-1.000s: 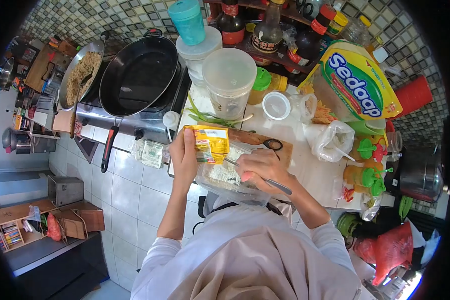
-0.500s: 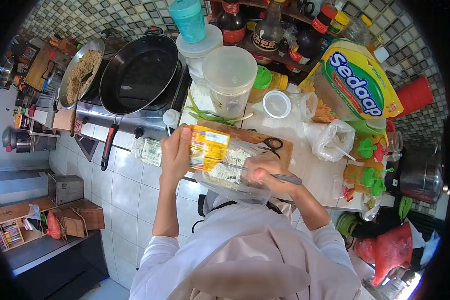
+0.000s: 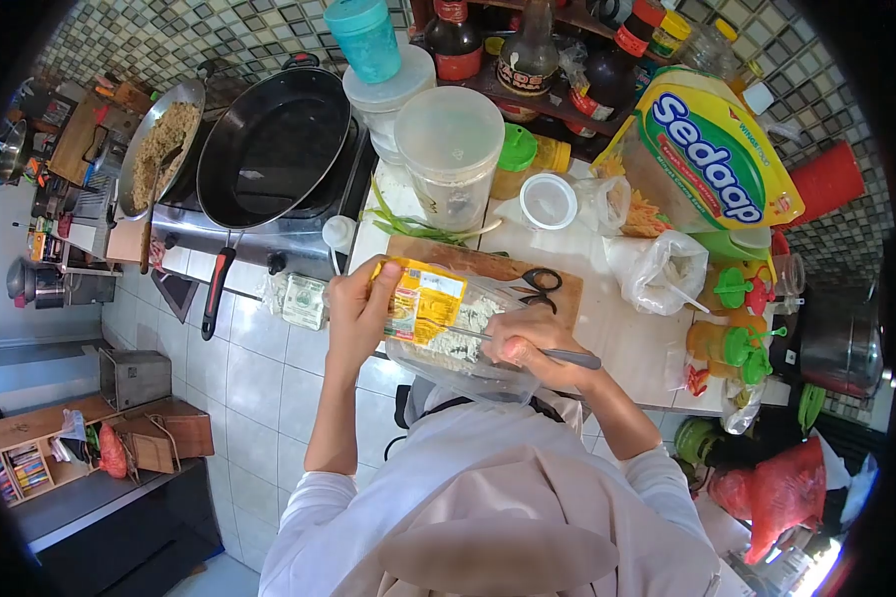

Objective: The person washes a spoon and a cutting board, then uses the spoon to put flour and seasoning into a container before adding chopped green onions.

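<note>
My left hand (image 3: pixel 360 306) pinches the edge of a yellow printed sachet (image 3: pixel 430 295) between thumb and fingers. The sachet leans over a clear plastic container (image 3: pixel 473 381) with a white, crumbly mixture (image 3: pixel 460 343) inside. In my right hand (image 3: pixel 536 343) is a utensil with a grey handle (image 3: pixel 573 357) and a thin metal shaft. The shaft points left to the lower part of the sachet; its tip cannot be made out. Black-handled scissors (image 3: pixel 542 283) lie on a wooden cutting board (image 3: pixel 468 259) just beyond my right hand.
A black frying pan (image 3: pixel 274 149) and a pan of brown food (image 3: pixel 164 139) sit on the stove at left. Tubs (image 3: pixel 450 149), green onions (image 3: pixel 418 224) and a white plastic bag (image 3: pixel 667 274) stand behind the board. Green-lidded jars (image 3: pixel 732 338) are at right.
My left hand has tilted the sachet and brought it slightly right and lower over the container. My right hand, holding the utensil, has hardly moved. The camera view has shifted slightly.
</note>
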A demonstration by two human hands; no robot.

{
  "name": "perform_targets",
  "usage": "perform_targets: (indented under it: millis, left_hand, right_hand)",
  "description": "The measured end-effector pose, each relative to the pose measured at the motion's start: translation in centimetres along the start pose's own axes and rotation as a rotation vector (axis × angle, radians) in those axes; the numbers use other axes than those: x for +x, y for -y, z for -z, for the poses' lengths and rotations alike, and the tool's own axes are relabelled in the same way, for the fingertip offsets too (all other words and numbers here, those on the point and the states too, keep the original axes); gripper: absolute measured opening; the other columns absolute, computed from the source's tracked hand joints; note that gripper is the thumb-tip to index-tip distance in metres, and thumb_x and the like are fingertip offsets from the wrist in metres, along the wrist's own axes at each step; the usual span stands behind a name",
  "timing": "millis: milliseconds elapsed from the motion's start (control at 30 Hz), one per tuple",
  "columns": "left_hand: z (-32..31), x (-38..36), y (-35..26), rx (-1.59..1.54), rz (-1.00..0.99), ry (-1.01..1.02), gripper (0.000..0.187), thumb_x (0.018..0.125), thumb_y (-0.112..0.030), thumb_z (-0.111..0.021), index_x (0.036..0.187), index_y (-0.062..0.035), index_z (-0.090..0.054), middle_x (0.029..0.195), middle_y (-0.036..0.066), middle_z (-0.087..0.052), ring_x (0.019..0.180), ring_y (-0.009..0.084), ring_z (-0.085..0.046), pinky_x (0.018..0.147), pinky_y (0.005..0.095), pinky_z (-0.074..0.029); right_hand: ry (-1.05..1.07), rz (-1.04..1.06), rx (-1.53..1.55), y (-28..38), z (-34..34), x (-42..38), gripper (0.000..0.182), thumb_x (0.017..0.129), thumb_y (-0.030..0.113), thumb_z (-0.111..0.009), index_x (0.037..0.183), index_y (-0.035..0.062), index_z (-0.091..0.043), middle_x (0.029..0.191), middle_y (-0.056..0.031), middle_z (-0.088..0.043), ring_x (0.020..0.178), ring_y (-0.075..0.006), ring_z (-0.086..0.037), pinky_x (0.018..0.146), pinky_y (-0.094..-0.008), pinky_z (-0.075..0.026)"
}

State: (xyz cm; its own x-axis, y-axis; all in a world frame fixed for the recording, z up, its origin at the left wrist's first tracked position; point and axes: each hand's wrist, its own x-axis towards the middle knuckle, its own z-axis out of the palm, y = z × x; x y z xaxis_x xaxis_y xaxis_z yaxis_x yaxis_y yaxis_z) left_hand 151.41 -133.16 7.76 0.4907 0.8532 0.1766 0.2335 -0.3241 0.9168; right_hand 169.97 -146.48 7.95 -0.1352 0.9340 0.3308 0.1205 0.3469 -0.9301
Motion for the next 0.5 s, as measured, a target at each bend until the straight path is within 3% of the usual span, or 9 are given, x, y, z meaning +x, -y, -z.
perform_targets:
  millis: [67, 133, 233, 500]
  left_hand:
    - [0.0, 0.0, 0.3, 0.064, 0.004, 0.024, 0.033, 0.092, -0.024, -0.047, 0.076, 0.0034, -0.056, 0.047, 0.004, -0.044, 0.044, 0.005, -0.037, 0.04, 0.0255, -0.029]
    - [0.0, 0.2, 0.4, -0.057, 0.057, -0.086, 0.032, 0.091, -0.023, -0.049, 0.077, 0.0037, -0.058, 0.047, 0.004, -0.043, 0.044, 0.0046, -0.037, 0.04, 0.0249, -0.029]
    - [-0.3, 0.3, -0.1, 0.024, 0.032, -0.097, 0.032, 0.091, -0.024, -0.049, 0.077, 0.0035, -0.058, 0.046, 0.005, -0.043, 0.042, 0.0064, -0.038, 0.04, 0.0257, -0.03]
    - [-0.9, -0.1, 0.5, 0.138, 0.012, -0.09, 0.034, 0.091, -0.024, -0.048, 0.071, 0.0026, -0.054, 0.045, 0.01, -0.043, 0.038, 0.0128, -0.038, 0.039, 0.0283, -0.03]
  right_hand:
    - [-0.008, -0.04, 0.045, -0.1, 0.0, -0.2, 0.047, 0.094, 0.038, -0.035, 0.061, 0.0045, -0.038, 0.058, -0.0048, -0.04, 0.055, -0.0195, -0.045, 0.05, -0.0297, -0.035]
    - [-0.013, -0.08, 0.091, -0.3, 0.2, -0.6, 0.048, 0.094, 0.038, -0.035, 0.06, 0.0046, -0.037, 0.057, -0.0043, -0.039, 0.054, -0.0188, -0.044, 0.05, -0.0296, -0.034]
    - [0.059, -0.123, 0.078, -0.5, 0.6, -1.4, 0.041, 0.095, 0.031, -0.03, 0.07, 0.001, -0.043, 0.063, -0.0069, -0.039, 0.057, -0.0219, -0.041, 0.056, -0.0324, -0.033]
    - [-0.032, -0.234, 0.2, 0.3, 0.2, -2.4, 0.048, 0.096, 0.038, -0.026, 0.063, 0.0052, -0.04, 0.059, -0.0018, -0.04, 0.053, -0.0141, -0.04, 0.053, -0.028, -0.034]
